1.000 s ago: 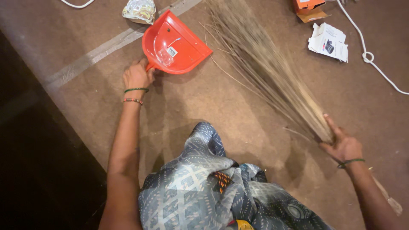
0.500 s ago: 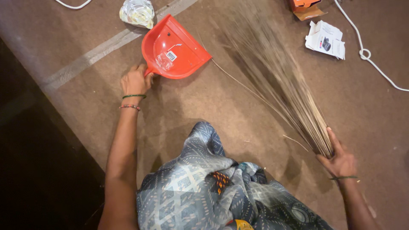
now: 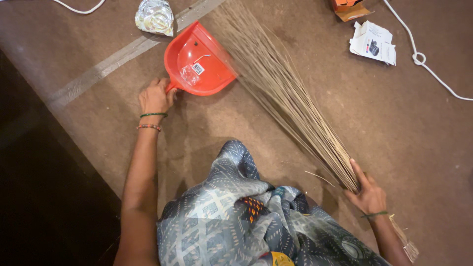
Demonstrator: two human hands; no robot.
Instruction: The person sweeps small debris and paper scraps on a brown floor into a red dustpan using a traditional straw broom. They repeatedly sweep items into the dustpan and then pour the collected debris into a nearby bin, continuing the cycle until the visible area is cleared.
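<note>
My left hand (image 3: 155, 96) grips the handle of a red plastic dustpan (image 3: 199, 61) that lies flat on the brown carpet. A bit of clear plastic wrap and a small label sit inside the pan. My right hand (image 3: 367, 193) holds the bound end of a stick broom (image 3: 281, 93). Its long thin bristles fan out up and to the left, and they touch the right rim of the dustpan. A loose bristle lies on the carpet just left of my right hand.
A crumpled shiny wrapper (image 3: 155, 16) lies above the dustpan. A folded white paper (image 3: 372, 43), an orange box (image 3: 349, 7) and a white cord (image 3: 419, 58) are at the top right. A pale tape stripe (image 3: 106, 64) crosses the carpet. Dark floor lies left.
My right hand has drawn down and to the left, and the broom's bristles have swept left across the carpet until they reach the dustpan's rim. The dustpan has shifted slightly.
</note>
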